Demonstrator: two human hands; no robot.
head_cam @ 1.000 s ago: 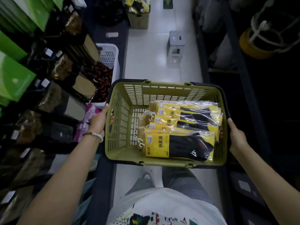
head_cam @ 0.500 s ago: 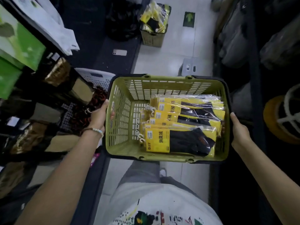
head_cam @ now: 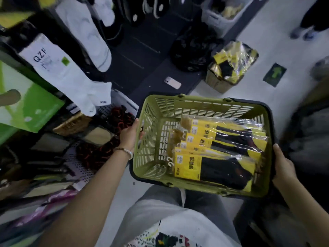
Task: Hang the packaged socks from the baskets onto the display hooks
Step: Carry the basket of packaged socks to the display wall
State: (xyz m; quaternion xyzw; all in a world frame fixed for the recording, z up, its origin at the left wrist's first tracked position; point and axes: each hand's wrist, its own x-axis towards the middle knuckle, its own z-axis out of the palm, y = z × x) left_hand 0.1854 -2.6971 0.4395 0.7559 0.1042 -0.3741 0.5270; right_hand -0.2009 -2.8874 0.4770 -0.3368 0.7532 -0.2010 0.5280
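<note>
Only one cam here, head-mounted wide angle, looking steeply down at the green basket (head_cam: 147, 139) close up, floor (head_cam: 284, 41) beyond.

Two green baskets: the held basket (head_cam: 195, 99) and the floor basket (head_cam: 217, 85); two hands, the left hand (head_cam: 129, 138) and the right hand (head_cam: 283, 164); one beaded bracelet (head_cam: 124, 151). Five yellow sock packs (head_cam: 213, 168) can be counted in the held basket, overlapped in one stack; those in the floor basket are too jumbled to count. One phone (head_cam: 172, 82); one green arrow sticker (head_cam: 274, 74).
</note>
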